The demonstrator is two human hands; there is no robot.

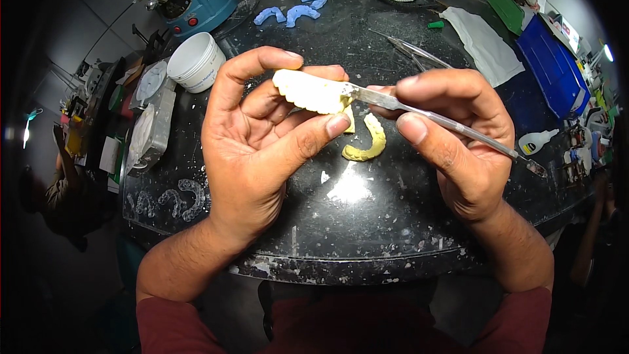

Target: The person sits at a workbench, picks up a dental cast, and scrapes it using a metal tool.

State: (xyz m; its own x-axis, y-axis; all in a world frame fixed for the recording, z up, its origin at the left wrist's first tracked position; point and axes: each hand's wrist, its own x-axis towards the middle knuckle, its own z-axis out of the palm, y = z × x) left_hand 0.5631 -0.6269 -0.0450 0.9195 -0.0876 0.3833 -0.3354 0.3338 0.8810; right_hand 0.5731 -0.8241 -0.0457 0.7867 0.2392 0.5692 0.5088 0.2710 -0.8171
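Observation:
My left hand (252, 124) grips a pale yellow dental cast (311, 92) with a row of teeth along its lower edge. The cast is overexposed by bright light, so fine detail is lost. Between thumb and fingers of my right hand (455, 128) is a slim metal spatula-like carving tool (436, 117). Its flat tip meets the right end of the cast. Below the cast, a second yellow dental arch (368, 147) lies on the black worktable (354, 223). A small yellow piece (350, 121) shows partly behind my left thumb.
Several clear dental aligners (191, 198) lie at the left, near a white tub (195, 62) and a blue machine (200, 3). Blue dental arches (303, 14) rest at the back. Metal tweezers (419, 51), a white cloth (485, 46) and a blue tray (553, 69) occupy the right.

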